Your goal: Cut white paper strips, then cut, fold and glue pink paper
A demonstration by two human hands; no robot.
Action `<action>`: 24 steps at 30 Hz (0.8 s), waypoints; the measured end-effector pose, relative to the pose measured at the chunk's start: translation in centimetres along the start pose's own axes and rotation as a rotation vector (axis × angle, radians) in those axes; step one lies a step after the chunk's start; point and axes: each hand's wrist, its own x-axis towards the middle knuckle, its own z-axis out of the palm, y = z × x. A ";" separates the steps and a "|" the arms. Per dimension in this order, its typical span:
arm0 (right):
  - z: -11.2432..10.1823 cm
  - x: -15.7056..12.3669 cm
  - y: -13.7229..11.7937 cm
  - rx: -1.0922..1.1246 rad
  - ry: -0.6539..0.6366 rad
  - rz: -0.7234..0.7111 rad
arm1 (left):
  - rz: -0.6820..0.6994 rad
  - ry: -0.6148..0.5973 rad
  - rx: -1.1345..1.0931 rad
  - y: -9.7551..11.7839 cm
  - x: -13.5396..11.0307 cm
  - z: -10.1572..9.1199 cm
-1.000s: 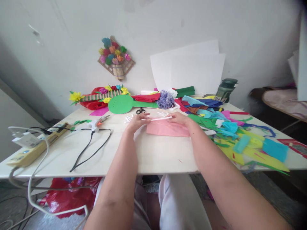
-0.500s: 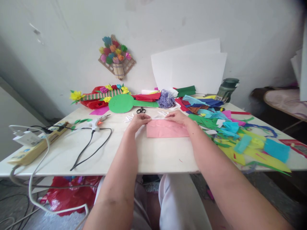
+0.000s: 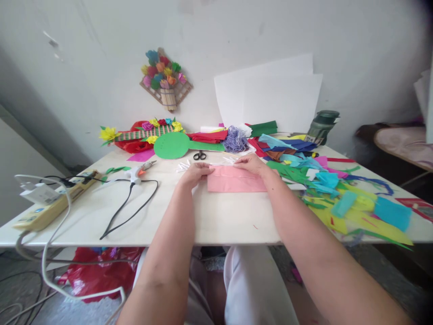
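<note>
- On the near side of the scissors (image 3: 199,155), the pink sheet (image 3: 237,183) lies across the white table (image 3: 223,221), left hand (image 3: 197,174) and right hand (image 3: 252,164) each with fingers pinched on its far edge.
- Uneven tension could crease or skew it.
- Right of the scissors, paper scraps (image 3: 324,180) lie heaped; left, a glue gun (image 3: 135,175); beyond, a pale wall (image 3: 264,40).

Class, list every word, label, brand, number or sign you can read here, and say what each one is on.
No text can be read with certainty.
White charger: small grey print, too small to read.
Dark green bottle: pale marking low on its side, too blurred to read.
Red-bordered item at the table's right edge: any print is too blurred to read.
</note>
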 end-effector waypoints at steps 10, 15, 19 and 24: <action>0.4 0.0 -0.3 -0.028 -0.030 0.022 | -0.002 0.106 -0.012 0.0 0.1 0.1; 0.6 0.1 0.2 0.000 -0.042 0.044 | -0.009 0.098 -0.034 0.0 0.2 0.0; 0.8 0.1 0.2 0.000 -0.037 0.067 | -0.021 0.086 -0.041 0.0 0.1 0.0; 0.7 0.0 -0.2 -0.011 -0.045 0.080 | -0.027 0.061 -0.056 0.2 -0.2 0.2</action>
